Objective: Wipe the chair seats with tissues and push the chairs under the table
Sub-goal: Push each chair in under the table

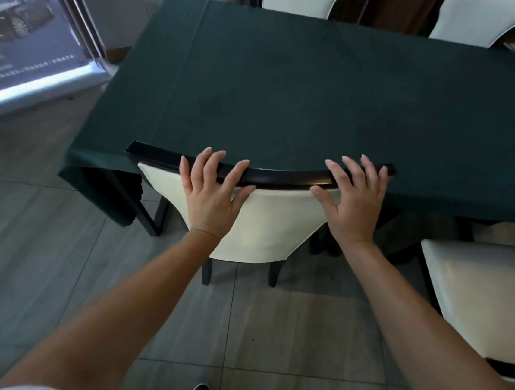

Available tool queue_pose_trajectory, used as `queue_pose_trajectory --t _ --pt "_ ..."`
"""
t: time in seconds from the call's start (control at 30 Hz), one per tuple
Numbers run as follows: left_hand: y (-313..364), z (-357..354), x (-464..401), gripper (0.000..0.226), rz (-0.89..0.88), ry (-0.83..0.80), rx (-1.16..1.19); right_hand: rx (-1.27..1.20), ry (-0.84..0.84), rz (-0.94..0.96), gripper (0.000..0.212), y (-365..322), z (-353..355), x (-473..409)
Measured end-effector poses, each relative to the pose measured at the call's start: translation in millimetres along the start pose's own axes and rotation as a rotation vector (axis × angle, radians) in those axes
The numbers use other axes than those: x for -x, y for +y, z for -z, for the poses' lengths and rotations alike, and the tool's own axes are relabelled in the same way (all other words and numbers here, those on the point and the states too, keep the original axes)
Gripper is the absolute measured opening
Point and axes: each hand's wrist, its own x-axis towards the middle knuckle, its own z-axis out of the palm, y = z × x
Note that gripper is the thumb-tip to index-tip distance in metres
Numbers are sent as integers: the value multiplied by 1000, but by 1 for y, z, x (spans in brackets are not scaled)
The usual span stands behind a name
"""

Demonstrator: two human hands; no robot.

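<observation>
Banner [28,47] at far left: writing blurred, unreadable. Left hand [211,190] and right hand [354,201] rest on the chair [266,224] top rail, fingers spread straight, gripping nothing. Chair seat hidden under the green tabletop [291,88]. Second chair [485,295] cut off at right.

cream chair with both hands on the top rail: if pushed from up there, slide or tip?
Probably slides: the chair stands on smooth floor tiles, and its dark legs look rigid. Pushing high at the top rail may tilt it forward slightly if a leg catches a grout line. Left hand and right hand sit wide apart, so twisting seems unlikely.
</observation>
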Motion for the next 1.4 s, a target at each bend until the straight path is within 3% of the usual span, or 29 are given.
queue_pose_trajectory --t 0.27,0.87,1.4 --pt "-51 0 -9 40 -38 -36 -11 20 28 -46 62 -46 -15 2" --pt "-23 -22 -20 40 -20 -25 -22 64 41 -38 61 -10 -25 -20" --pt "-97 -45 -73 41 -104 26 -35 75 87 -112 57 -64 -54 -56"
